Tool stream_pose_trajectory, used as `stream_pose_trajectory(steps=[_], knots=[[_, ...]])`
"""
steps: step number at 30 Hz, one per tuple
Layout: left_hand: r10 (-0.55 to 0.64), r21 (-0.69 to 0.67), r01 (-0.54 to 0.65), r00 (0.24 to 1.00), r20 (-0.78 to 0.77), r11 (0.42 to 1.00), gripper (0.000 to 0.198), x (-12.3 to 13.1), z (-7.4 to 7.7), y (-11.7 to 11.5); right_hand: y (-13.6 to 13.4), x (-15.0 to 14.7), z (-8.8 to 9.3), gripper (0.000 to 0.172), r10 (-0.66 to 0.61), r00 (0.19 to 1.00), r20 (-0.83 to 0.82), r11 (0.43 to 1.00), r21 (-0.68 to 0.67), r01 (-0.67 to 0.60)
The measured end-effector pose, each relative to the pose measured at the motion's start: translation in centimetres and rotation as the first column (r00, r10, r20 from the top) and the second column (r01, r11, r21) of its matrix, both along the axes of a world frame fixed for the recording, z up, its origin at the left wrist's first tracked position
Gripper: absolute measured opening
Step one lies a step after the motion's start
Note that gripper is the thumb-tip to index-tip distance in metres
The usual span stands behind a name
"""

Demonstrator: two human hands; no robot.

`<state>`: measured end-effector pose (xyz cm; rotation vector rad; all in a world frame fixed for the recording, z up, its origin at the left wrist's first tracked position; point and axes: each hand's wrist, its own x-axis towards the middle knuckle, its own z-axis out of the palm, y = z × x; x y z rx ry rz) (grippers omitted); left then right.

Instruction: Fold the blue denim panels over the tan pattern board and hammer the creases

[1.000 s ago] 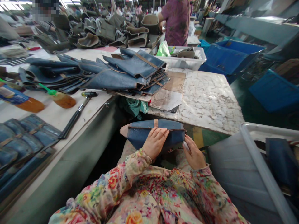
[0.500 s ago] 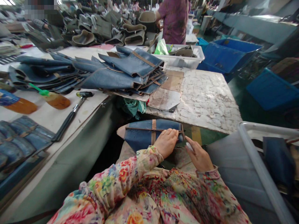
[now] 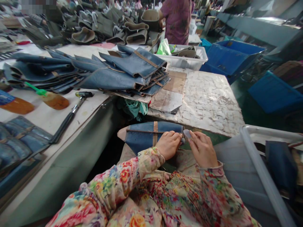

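Note:
Across my lap lies a blue leather piece [image 3: 139, 135] with a brown strap band around it and a pale tip at its left end. My left hand [image 3: 169, 145] is closed on the piece near its right end, fingers bent over the seam. Pinched in my right hand [image 3: 203, 148] is a small pale rounded tool [image 3: 187, 133], held right at the piece's right edge. Its far side is hidden by my fingers.
Stacked blue leather pieces [image 3: 113, 75] lie on the worktable [image 3: 210, 97]. At left are a hammer [image 3: 67, 121], a glue bottle [image 3: 56, 100] and more blue pieces [image 3: 21, 135]. A grey bin [image 3: 258, 167] stands at right. A person [image 3: 177, 22] stands beyond.
My right hand has turned, bringing the pale tool up and left against the piece's right edge. My left hand and the piece have barely moved.

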<state>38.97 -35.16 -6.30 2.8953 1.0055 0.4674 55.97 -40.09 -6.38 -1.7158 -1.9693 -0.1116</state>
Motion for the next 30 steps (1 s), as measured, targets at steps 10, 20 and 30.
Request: stream_pose_trajectory(steps=[10,20,30], knots=[[0.062,0.011,-0.062,0.998,0.008,0.998,0.031,-3.4,0.3,-0.1,0.4,-3.2,-1.3,0.033,0.076,0.997,0.030,0.997,0.004,-0.076],[0.218,0.116,-0.220,0.976,0.029,0.969,0.028,-7.4,-0.1,-0.7,1.3,-8.3,-0.1,0.035,0.179,0.983,0.027,0.980,-0.090,-0.176],[0.245,0.084,-0.249,0.968,0.060,0.965,0.040,-10.2,-1.3,-2.7,2.8,-8.1,0.4,0.032,0.268,0.963,0.017,0.951,-0.164,-0.261]])
